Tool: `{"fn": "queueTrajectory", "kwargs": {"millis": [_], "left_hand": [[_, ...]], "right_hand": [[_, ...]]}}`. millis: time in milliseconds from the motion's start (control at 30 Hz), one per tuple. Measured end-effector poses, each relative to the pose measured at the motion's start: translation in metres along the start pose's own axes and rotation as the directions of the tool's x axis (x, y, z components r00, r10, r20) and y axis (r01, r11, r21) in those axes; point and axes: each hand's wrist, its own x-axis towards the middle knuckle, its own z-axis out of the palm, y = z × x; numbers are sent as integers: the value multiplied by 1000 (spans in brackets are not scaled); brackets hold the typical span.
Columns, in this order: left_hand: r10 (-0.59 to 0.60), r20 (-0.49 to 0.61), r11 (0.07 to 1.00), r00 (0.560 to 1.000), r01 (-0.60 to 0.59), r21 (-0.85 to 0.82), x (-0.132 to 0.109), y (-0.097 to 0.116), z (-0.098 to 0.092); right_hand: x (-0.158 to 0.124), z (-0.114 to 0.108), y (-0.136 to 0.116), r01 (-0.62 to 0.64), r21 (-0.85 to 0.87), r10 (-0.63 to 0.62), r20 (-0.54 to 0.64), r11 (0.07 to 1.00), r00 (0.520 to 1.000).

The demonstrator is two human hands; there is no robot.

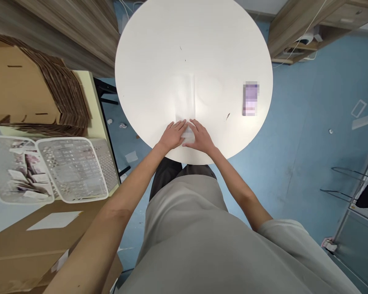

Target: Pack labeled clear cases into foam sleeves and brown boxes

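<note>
A clear, thin plastic sleeve or sheet [185,98] lies flat on the white round table [150,53], its long side running away from me; its exact kind is hard to make out against the white top. My left hand [173,135] rests on the near end of it from the left, fingers stretched out flat. From the right, my right hand [201,138] touches the same end, with the fingers extended and the thumb apart. The fingertips of both hands almost meet over the plastic.
A blurred purple packet [250,99] lies near the table's right edge. On the left, flattened cardboard boxes [53,85] are stacked beside white plastic baskets [72,169] with packaged items. A large cardboard box [24,257] stands lower left. Paper scraps lie on the blue floor [309,122].
</note>
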Motion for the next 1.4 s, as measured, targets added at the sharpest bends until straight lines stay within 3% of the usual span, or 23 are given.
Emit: {"fn": "queueTrajectory", "kwargs": {"millis": [133,300,467,600,800,1067,1133,1200,1267,1333,1400], "left_hand": [[6,23,1000,1000,-6,-1,2,-3,-3],[-98,-56,986,994,90,-138,2,-2,-2],[-309,-125,918,943,261,-300,3,3,-3],[-363,-185,886,913,277,-371,11,7,-8],[-501,-250,828,828,376,-415,27,9,-8],[-631,-206,729,748,482,-486,49,1,-9],[-680,-198,684,706,513,-518,55,1,-10],[-693,-263,694,671,522,-496,59,3,-11],[-606,-381,788,699,460,-409,62,6,-12],[-413,-438,905,798,304,-299,65,7,-12],[-213,-394,964,894,128,-232,68,6,-10]], "right_hand": [[6,1,9,-5,-92,15,110,996,994],[10,5,17,-52,-110,60,71,993,996],[12,-1,15,-75,-77,78,40,994,996],[21,-1,16,-82,-17,82,-7,997,997],[36,6,17,-255,11,255,-121,967,959],[57,10,14,-485,75,490,-148,871,859],[62,10,13,-503,76,508,-181,861,842],[65,10,10,-464,38,457,-266,885,849],[67,10,5,-365,-43,333,-327,930,885],[69,8,1,-237,-120,194,-291,964,937],[70,6,0,-141,-142,110,-203,980,973]]}}
